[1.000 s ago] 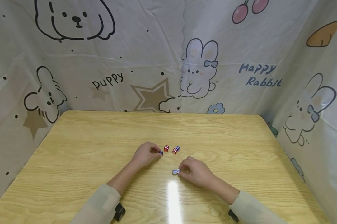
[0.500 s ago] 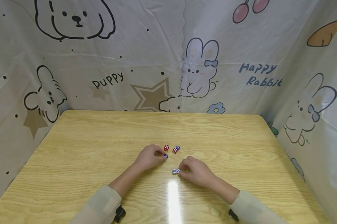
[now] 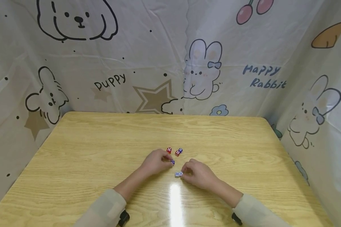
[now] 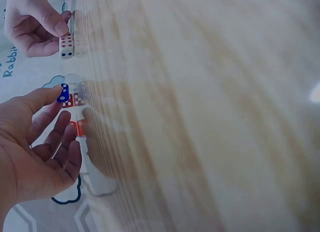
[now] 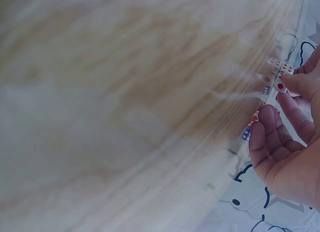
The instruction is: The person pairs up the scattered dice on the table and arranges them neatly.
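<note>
My left hand (image 3: 157, 162) pinches a blue die (image 3: 172, 162) with white dots between thumb and forefinger. In the left wrist view that blue die (image 4: 63, 93) appears slightly above the tabletop. To its right and nearer me, my right hand (image 3: 200, 173) pinches a white die (image 3: 181, 173) by thumb and fingers. A second white die (image 3: 177, 174) sits flush against its left side. Behind the hands a lone red die (image 3: 169, 150) rests on the table. Beside it, another red die (image 3: 177, 153) touches a blue die (image 3: 180, 150).
The wooden table (image 3: 102, 135) has a bright glare strip near its front middle. A printed curtain (image 3: 147, 47) surrounds its back and sides. Dark straps show at both sleeve cuffs.
My left hand has carried its blue die to the right and toward me, closer to the white dice. The right hand keeps its place, and the other dice stay put.
</note>
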`<state>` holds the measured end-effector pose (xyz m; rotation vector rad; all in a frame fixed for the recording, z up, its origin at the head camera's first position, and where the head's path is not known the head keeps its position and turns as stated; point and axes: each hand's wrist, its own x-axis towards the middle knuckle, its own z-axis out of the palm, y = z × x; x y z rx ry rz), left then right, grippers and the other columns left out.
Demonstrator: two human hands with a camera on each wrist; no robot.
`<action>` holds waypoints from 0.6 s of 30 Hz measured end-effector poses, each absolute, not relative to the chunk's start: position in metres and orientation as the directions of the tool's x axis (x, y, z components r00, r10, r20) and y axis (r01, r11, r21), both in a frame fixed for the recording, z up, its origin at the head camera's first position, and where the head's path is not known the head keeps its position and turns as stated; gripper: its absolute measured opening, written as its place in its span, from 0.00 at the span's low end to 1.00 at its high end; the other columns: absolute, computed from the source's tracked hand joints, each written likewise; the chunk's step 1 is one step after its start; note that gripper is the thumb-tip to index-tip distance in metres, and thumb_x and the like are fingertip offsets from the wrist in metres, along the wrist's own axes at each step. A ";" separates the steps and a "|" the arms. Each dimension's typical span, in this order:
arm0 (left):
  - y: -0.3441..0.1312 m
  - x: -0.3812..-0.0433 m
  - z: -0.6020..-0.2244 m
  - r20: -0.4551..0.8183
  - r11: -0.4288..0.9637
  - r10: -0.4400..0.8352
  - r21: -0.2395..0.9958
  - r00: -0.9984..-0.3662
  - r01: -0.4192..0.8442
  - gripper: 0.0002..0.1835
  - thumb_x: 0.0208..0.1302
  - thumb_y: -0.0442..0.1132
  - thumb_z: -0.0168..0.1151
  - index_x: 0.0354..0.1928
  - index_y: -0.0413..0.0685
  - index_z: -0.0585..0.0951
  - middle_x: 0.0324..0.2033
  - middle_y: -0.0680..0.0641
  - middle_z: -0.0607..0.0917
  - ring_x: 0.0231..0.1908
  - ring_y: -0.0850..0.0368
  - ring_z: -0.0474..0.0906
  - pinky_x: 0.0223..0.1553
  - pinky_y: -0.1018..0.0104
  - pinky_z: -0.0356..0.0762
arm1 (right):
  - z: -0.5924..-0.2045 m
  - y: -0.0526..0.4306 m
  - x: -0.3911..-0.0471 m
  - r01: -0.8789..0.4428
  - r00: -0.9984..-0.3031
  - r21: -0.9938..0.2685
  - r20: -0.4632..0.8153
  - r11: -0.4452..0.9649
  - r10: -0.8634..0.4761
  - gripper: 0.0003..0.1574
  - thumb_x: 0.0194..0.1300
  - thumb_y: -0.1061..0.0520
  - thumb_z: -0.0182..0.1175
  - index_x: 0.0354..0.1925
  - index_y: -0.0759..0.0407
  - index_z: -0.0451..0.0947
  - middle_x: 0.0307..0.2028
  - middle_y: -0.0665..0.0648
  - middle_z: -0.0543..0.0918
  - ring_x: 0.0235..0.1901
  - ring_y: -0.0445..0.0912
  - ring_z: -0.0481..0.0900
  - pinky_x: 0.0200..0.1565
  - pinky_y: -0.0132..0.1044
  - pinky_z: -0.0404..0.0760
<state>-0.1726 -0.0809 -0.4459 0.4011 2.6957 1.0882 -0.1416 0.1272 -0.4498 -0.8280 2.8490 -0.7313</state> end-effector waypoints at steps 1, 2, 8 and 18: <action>-0.080 -0.173 -0.446 -0.089 0.690 0.329 0.702 -0.940 0.176 0.07 0.53 0.42 0.68 0.34 0.52 0.85 0.34 0.53 0.82 0.36 0.60 0.74 0.40 0.62 0.73 | -0.450 0.127 -0.142 -0.485 -0.849 -0.467 0.050 0.739 -0.525 0.08 0.54 0.50 0.67 0.33 0.51 0.80 0.27 0.44 0.75 0.27 0.37 0.71 0.31 0.28 0.71; -0.079 -0.172 -0.446 -0.090 0.688 0.333 0.704 -0.939 0.176 0.07 0.53 0.42 0.68 0.34 0.52 0.85 0.34 0.53 0.82 0.36 0.60 0.74 0.40 0.63 0.73 | -0.450 0.127 -0.142 -0.485 -0.850 -0.466 0.050 0.740 -0.525 0.08 0.54 0.50 0.67 0.33 0.50 0.80 0.27 0.44 0.75 0.27 0.37 0.70 0.31 0.27 0.71; -0.077 -0.171 -0.448 -0.079 0.684 0.349 0.702 -0.934 0.196 0.06 0.53 0.42 0.68 0.34 0.52 0.85 0.33 0.54 0.81 0.37 0.60 0.74 0.41 0.62 0.73 | -0.450 0.128 -0.142 -0.478 -0.851 -0.474 0.042 0.739 -0.523 0.08 0.54 0.51 0.67 0.32 0.50 0.80 0.27 0.45 0.75 0.27 0.37 0.70 0.31 0.27 0.70; -0.074 -0.170 -0.451 -0.057 0.676 0.362 0.703 -0.931 0.220 0.07 0.52 0.42 0.69 0.34 0.51 0.85 0.33 0.53 0.81 0.37 0.59 0.75 0.41 0.63 0.73 | -0.450 0.128 -0.142 -0.470 -0.855 -0.476 0.038 0.743 -0.517 0.08 0.54 0.50 0.67 0.32 0.50 0.80 0.28 0.44 0.75 0.28 0.36 0.71 0.32 0.28 0.72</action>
